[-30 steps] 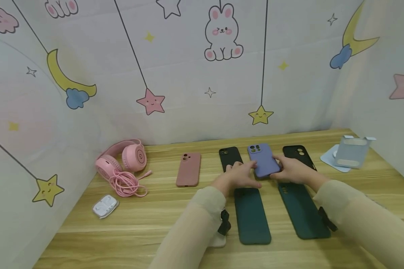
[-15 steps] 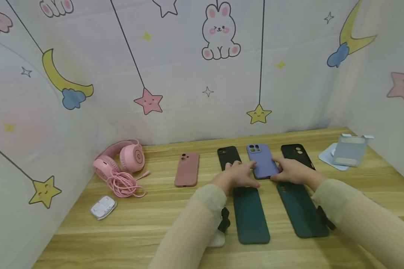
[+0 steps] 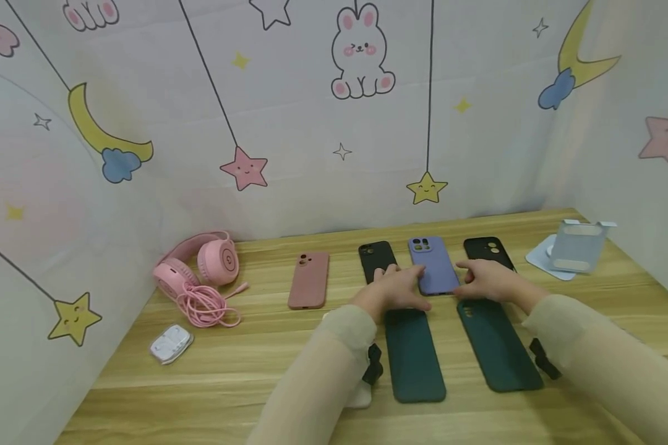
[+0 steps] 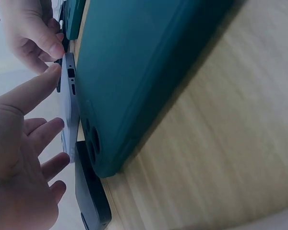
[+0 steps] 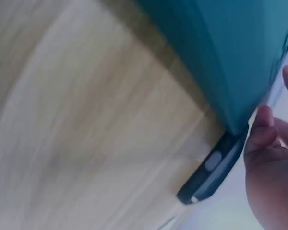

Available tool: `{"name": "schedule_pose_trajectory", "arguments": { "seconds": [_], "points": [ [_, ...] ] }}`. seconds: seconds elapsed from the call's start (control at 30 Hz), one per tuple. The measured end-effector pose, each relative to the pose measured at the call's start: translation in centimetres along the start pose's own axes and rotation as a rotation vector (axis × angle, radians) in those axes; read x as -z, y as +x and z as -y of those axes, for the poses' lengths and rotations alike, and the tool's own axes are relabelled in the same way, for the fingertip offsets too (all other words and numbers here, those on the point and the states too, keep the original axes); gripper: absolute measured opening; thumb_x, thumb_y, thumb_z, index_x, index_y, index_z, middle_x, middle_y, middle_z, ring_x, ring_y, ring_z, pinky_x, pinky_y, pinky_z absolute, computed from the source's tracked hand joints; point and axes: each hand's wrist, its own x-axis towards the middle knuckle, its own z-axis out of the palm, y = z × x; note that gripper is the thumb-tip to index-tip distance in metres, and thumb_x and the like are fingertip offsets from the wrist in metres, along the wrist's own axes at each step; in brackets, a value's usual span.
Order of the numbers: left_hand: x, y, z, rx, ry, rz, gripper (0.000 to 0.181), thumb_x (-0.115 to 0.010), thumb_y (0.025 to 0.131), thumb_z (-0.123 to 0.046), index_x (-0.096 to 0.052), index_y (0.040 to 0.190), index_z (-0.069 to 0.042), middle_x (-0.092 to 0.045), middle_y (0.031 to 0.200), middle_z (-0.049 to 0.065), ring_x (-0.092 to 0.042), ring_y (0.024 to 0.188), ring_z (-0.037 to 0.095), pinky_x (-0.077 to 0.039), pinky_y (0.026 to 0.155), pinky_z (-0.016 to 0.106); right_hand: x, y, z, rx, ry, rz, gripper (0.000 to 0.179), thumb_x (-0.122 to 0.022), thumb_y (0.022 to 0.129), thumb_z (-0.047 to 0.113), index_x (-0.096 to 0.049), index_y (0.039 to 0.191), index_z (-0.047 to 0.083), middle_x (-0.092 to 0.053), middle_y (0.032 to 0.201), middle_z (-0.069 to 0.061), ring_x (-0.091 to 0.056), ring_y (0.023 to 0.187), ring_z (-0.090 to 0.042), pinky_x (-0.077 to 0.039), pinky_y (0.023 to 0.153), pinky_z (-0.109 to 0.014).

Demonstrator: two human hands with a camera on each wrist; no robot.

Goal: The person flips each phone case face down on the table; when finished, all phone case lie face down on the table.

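Observation:
A purple phone case (image 3: 436, 266) with a camera cutout lies at the back of the table, between two black phone cases, left (image 3: 376, 252) and right (image 3: 485, 247). My left hand (image 3: 394, 289) is at its lower left, fingers spread and partly over the left black case; the left wrist view shows the purple case's edge (image 4: 70, 103) beside the fingertips. To its right, my right hand (image 3: 490, 283) has thumb and forefinger apart by its edge, overlapping the right black case. Nearer me lie two dark green phone cases, one left (image 3: 415, 358) and one right (image 3: 501, 349).
A pink phone case (image 3: 309, 281) lies left of the row. Pink headphones (image 3: 200, 266) with a coiled cable and a small clear box (image 3: 171, 343) are at the far left. A phone stand (image 3: 581, 247) stands back right. My left sleeve partly hides a white object (image 3: 360, 395).
The purple phone case, slightly raised at first, now lies flat. My right hand has drawn off its edge to the right; my left hand has barely moved.

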Motion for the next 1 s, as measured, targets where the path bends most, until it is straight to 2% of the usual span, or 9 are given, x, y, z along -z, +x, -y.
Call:
{"name": "schedule_pose_trajectory", "arguments": {
  "seconds": [0.17,0.33,0.47,0.53,0.8,1.0],
  "points": [
    [0.0,0.1,-0.4,-0.002,-0.037,-0.054,0.075,-0.068,0.081,-0.048,-0.035,0.145,-0.027,-0.048,0.135,-0.014,-0.036,0.121,0.020,-0.024,0.086,0.037,0.6,-0.4,-0.5,0.006,0.018,-0.029,0.070,-0.067,0.086,0.028,-0.040,0.131,-0.018,-0.059,0.086,-0.007,-0.054,0.073,-0.016,-0.046,0.071,-0.040],
    [-0.1,0.5,-1.3,-0.037,-0.079,-0.092,0.070,-0.066,0.084,-0.047,-0.038,0.144,-0.025,-0.047,0.136,-0.016,-0.036,0.125,0.022,-0.024,0.094,0.042,1.3,-0.9,-1.6,0.009,0.023,-0.030,0.067,-0.066,0.087,0.027,-0.040,0.131,-0.016,-0.060,0.086,-0.008,-0.055,0.073,-0.017,-0.046,0.066,-0.038],
    [-0.4,0.9,-2.6,-0.072,-0.126,-0.080,0.068,-0.065,0.085,-0.046,-0.037,0.144,-0.025,-0.045,0.137,-0.017,-0.034,0.129,0.024,-0.020,0.103,0.048,1.8,-1.9,-3.1,0.008,0.005,-0.053,0.067,-0.068,0.086,0.027,-0.042,0.130,-0.015,-0.060,0.093,-0.015,-0.057,0.080,-0.025,-0.046,0.067,-0.041],
    [-0.6,1.0,-3.3,-0.082,-0.130,-0.074,0.068,-0.064,0.086,-0.047,-0.037,0.144,-0.025,-0.045,0.138,-0.018,-0.034,0.129,0.024,-0.020,0.104,0.048,2.0,-2.4,-3.8,-0.004,-0.001,-0.058,0.067,-0.068,0.086,0.027,-0.042,0.130,-0.015,-0.059,0.097,-0.019,-0.057,0.086,-0.030,-0.046,0.070,-0.044],
    [-1.5,1.4,-5.4,-0.080,-0.096,-0.061,0.070,-0.064,0.084,-0.051,-0.037,0.144,-0.027,-0.048,0.135,-0.017,-0.038,0.120,0.020,-0.025,0.095,0.041,2.5,-3.9,-5.9,-0.027,-0.046,-0.061,0.068,-0.071,0.084,0.026,-0.043,0.129,-0.016,-0.055,0.110,-0.033,-0.051,0.103,-0.049,-0.043,0.081,-0.056],
    [-2.0,1.7,-6.6,-0.077,-0.101,-0.058,0.069,-0.063,0.084,-0.054,-0.037,0.143,-0.030,-0.047,0.134,-0.019,-0.038,0.119,0.018,-0.024,0.091,0.039,2.5,-4.6,-6.5,-0.050,-0.080,-0.064,0.072,-0.072,0.082,0.027,-0.041,0.131,-0.015,-0.051,0.116,-0.037,-0.046,0.109,-0.053,-0.038,0.086,-0.060]
  ]
}}
